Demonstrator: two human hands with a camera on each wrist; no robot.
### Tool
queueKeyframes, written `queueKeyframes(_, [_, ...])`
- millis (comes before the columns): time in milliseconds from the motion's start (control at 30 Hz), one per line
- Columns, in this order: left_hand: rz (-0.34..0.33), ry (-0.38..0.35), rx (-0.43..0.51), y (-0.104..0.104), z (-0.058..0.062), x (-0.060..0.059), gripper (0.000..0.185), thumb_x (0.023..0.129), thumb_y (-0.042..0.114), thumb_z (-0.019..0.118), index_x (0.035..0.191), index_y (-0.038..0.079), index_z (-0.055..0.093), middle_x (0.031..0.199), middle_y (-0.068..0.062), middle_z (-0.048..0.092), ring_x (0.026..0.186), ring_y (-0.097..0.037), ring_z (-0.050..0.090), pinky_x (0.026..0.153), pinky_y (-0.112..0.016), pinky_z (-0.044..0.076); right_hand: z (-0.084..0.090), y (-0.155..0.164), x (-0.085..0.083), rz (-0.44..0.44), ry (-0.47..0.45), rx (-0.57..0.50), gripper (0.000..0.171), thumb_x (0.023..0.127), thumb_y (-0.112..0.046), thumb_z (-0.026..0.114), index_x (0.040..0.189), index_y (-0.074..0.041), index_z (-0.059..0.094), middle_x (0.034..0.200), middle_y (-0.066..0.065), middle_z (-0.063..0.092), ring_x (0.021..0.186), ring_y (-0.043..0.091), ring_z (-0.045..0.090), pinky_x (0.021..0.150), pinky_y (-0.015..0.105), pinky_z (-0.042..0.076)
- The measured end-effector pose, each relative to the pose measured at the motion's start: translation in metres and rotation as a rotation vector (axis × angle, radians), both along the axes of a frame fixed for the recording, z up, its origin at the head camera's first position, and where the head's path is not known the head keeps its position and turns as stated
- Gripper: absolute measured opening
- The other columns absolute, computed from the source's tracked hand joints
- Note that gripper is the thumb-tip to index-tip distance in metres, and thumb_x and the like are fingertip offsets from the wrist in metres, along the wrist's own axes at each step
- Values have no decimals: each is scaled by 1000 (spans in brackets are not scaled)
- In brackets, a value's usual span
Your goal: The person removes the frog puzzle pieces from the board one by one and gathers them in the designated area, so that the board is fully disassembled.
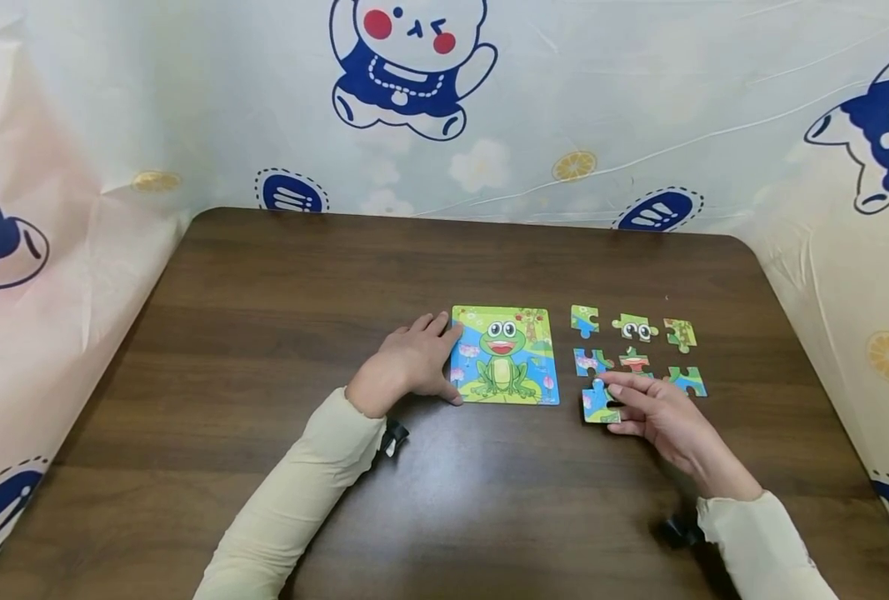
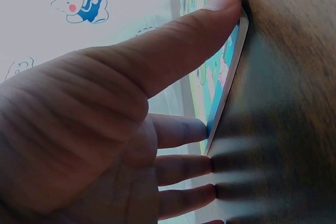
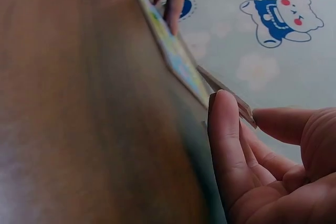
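Frog puzzle board (image 1: 506,356) lies flat on the table (image 1: 264,333), steadied at its left edge by the straight-fingered left hand (image 1: 410,362). Right hand (image 1: 657,412) pinches one puzzle piece (image 1: 597,404), lifting its edge; six loose pieces (image 1: 634,327) lie just beyond.

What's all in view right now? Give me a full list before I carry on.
Frog picture board: one, green frog on blue and yellow, middle of the table.
Loose puzzle pieces: six lying free, multicoloured, in rows right of the board.
Held puzzle piece: one, blue and green, nearest row, front left of the loose ones.
Table: one, dark brown wood grain.
Backdrop cloth: pale, printed with blue cartoon bears, around the table.
Left hand: fingers resting against the board's left edge, cream sleeve.
Right hand: pinches the held puzzle piece, cream sleeve.
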State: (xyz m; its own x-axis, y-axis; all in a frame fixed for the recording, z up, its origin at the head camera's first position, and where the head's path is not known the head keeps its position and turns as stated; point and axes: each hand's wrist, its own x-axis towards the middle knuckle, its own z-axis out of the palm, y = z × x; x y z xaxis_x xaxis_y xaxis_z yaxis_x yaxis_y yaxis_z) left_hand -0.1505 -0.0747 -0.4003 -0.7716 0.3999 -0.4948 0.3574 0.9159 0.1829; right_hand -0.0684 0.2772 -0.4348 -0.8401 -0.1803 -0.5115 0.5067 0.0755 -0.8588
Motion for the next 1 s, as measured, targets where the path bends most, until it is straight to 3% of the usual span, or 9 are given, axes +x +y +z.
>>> queueKeyframes(133, [-2,-4,-1,0,-1,0,112,80,60,79,164,20,17,172,-9,10,159,-31,12,125,-52,24,-6,1,4,27,1,49,55,103,-29,62,148,-2,49,117,-9,61,84,8,66,82,31,62])
queueKeyframes(333, [2,-7,4,0,-1,0,112,80,60,79,164,20,18,172,-9,10,159,-31,12,125,-52,25,-8,1,3,56,31,87,56,105,-25,58,151,2,43,123,-17,65,97,8,71,84,30,61])
queueKeyframes(600, [-2,-4,5,1,0,0,112,80,60,79,164,20,17,172,-10,10,159,-31,12,125,-52,25,-3,3,4,38,15,144,56,104,-30,59,150,1,46,111,-6,72,91,12,74,83,31,61])
queueKeyframes(1000, [-4,1,-3,0,-2,0,113,80,60,79,164,19,16,172,-10,9,159,-32,11,125,-52,25,5,7,4,13,38,58,56,103,-30,60,146,4,47,109,-4,74,94,12,74,84,29,61])
